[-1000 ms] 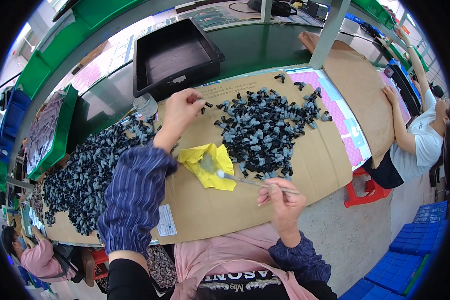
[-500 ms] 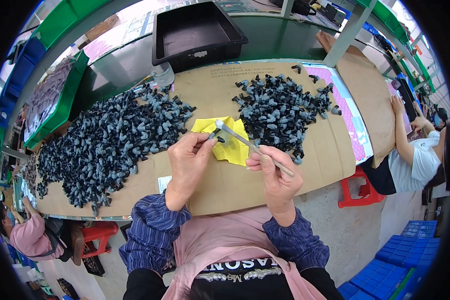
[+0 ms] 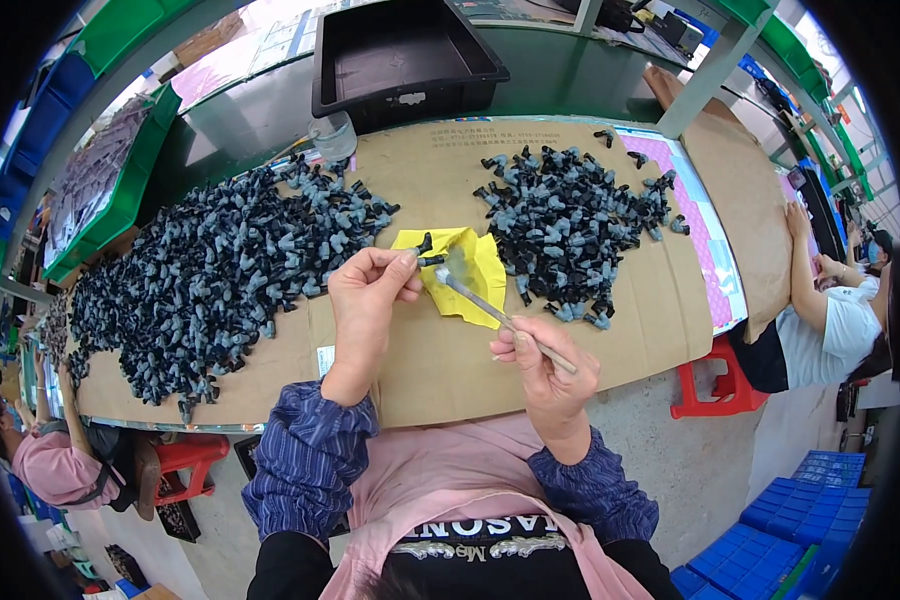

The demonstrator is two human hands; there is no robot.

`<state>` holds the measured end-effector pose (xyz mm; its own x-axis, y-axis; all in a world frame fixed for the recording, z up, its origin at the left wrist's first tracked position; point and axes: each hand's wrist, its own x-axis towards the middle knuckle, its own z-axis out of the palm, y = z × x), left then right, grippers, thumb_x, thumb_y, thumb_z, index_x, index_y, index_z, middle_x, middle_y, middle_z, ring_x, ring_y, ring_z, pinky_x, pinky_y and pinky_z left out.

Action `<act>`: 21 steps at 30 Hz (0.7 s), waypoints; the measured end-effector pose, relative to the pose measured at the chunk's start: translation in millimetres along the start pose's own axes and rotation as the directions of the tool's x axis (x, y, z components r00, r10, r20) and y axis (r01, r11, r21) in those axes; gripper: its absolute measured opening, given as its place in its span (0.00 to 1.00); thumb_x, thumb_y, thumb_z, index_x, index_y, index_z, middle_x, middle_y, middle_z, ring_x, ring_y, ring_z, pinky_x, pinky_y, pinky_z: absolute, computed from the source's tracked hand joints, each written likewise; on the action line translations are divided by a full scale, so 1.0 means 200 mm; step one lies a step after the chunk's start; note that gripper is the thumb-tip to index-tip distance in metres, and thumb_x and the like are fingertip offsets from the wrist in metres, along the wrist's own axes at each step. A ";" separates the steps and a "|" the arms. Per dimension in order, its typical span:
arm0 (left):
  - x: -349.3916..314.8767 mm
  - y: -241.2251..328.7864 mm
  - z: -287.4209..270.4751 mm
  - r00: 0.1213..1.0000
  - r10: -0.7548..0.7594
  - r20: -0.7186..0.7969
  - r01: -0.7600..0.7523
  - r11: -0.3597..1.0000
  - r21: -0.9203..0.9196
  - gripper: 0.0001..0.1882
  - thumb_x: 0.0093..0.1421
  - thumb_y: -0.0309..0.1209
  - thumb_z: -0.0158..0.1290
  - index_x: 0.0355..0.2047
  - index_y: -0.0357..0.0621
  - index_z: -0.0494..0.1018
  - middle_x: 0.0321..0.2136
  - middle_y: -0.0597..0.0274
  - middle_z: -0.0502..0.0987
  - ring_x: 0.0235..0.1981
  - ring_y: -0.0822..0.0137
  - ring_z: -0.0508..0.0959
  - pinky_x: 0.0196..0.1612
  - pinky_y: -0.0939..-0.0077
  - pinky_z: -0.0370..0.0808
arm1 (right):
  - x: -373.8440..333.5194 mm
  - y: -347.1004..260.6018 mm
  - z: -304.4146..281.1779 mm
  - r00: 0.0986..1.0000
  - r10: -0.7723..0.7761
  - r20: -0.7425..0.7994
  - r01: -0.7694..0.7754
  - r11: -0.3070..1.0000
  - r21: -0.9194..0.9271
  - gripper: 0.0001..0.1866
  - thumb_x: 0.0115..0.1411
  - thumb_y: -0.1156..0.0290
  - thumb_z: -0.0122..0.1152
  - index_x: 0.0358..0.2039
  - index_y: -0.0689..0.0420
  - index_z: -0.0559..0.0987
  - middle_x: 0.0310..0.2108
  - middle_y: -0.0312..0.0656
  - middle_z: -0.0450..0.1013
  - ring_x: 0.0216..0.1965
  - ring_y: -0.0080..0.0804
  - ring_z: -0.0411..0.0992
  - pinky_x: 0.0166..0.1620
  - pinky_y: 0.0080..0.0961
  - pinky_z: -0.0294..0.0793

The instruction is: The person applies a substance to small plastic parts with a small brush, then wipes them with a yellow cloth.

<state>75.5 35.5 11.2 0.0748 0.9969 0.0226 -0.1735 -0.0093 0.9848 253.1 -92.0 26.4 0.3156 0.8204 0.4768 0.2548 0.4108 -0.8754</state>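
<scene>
Between the thumb and fingers of my left hand is a small black-and-grey elbow-shaped part, held above the yellow cloth. My right hand grips a thin brush by its greyish handle. Its pale tip points up and left, just below the small part and over the cloth; I cannot tell whether they touch. A large pile of similar parts spreads to the left of my left hand. Beyond my right hand lies a smaller pile of the same parts.
Cardboard covers the table under the piles. At the back stand a black bin and a clear cup. A green-edged tray is at far left. People sit at both sides, near a red stool on the right.
My left hand has turned the small part, so it now sticks out more to the right. The brush tip has dropped from above the part to below it. The view has shifted slightly.
</scene>
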 end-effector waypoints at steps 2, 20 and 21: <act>0.00 0.00 -0.02 0.969 -0.229 0.093 0.245 0.938 -0.246 0.07 0.66 0.30 0.60 0.33 0.39 0.79 0.28 0.62 0.82 0.24 0.77 0.78 0.27 0.86 0.76 | 0.02 -0.02 0.01 1.000 0.028 -0.010 -0.027 0.999 0.038 0.08 0.66 0.83 0.60 0.45 0.71 0.79 0.34 0.50 0.81 0.34 0.33 0.84 0.36 0.25 0.86; -0.11 -0.04 -0.01 0.769 0.610 0.192 -0.598 0.580 0.553 0.13 0.52 0.12 0.60 0.37 0.36 0.78 0.36 0.52 0.80 0.35 0.56 0.82 0.34 0.72 0.79 | 0.04 -0.09 -0.03 0.998 0.017 -0.059 -0.007 0.984 0.178 0.10 0.68 0.83 0.57 0.47 0.72 0.78 0.37 0.54 0.81 0.36 0.38 0.83 0.38 0.29 0.88; -0.11 -0.04 -0.01 0.711 0.660 0.241 -0.647 0.482 0.590 0.12 0.53 0.12 0.60 0.38 0.36 0.78 0.36 0.52 0.80 0.35 0.56 0.82 0.34 0.72 0.79 | 0.04 -0.09 -0.03 0.999 0.004 -0.054 0.005 0.986 0.168 0.10 0.67 0.83 0.57 0.48 0.72 0.78 0.37 0.54 0.81 0.36 0.37 0.83 0.38 0.28 0.88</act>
<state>73.5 13.3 2.5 0.1751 0.6844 0.7077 0.4477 -0.6956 0.5619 256.4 -94.2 46.7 0.3654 0.7995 0.4767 0.0996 0.4756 -0.8740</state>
